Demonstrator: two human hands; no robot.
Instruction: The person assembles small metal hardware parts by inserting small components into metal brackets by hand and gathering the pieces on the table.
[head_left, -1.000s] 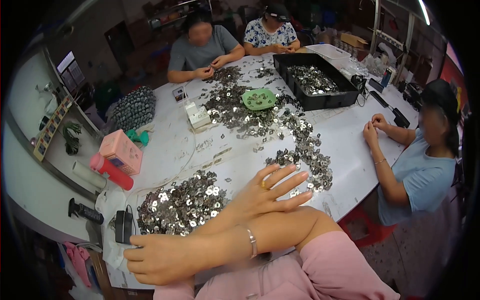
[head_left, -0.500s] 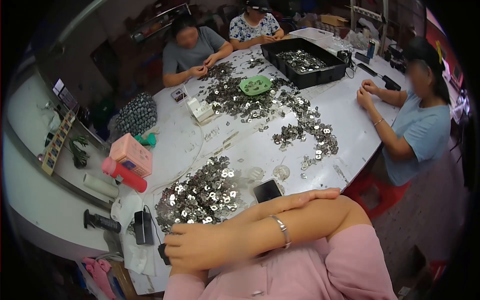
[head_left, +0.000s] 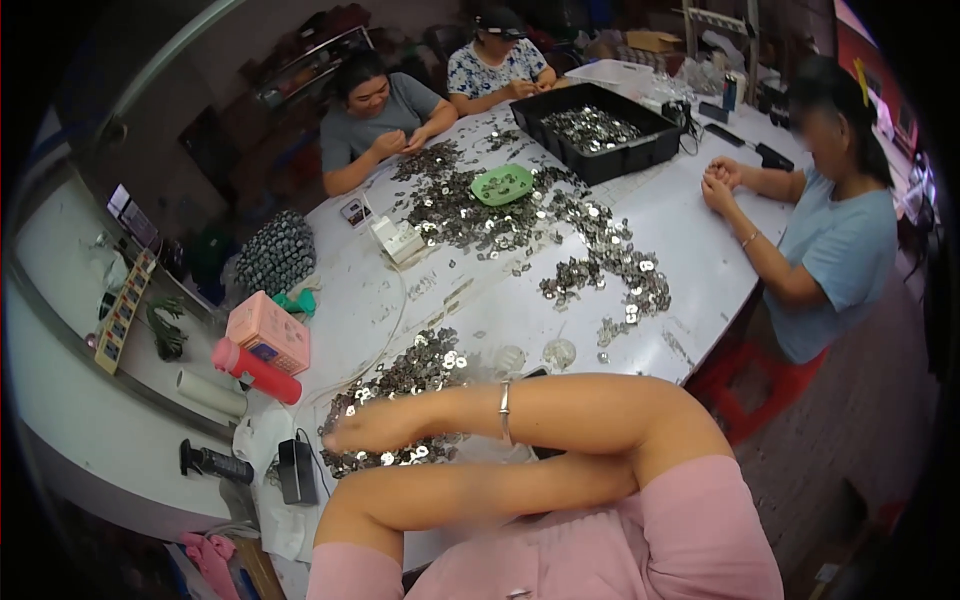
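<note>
My right arm, with a silver bracelet [head_left: 505,400] at the wrist, crosses over my left. My right hand [head_left: 378,428] is over the near pile of small shiny metal pieces [head_left: 425,355], its fingers smeared by motion at the pile's left side. My left forearm lies across the front of my body. The visible part of my left hand [head_left: 603,477] is tucked under my bent right arm, so its fingers are hidden. A dark phone [head_left: 540,373] is mostly covered by my right forearm.
More metal pieces [head_left: 490,225] lie mid-table around a green dish [head_left: 502,185], near a black bin [head_left: 630,157]. Left are a red bottle [head_left: 258,370], a pink box [head_left: 268,332] and a white power strip [head_left: 397,240]. Three people sit around the table, hands raised.
My right hand has moved off my left forearm and up over the near pile. My left hand, earlier lying on my right forearm with fingers stretched, has slid under the right arm.
</note>
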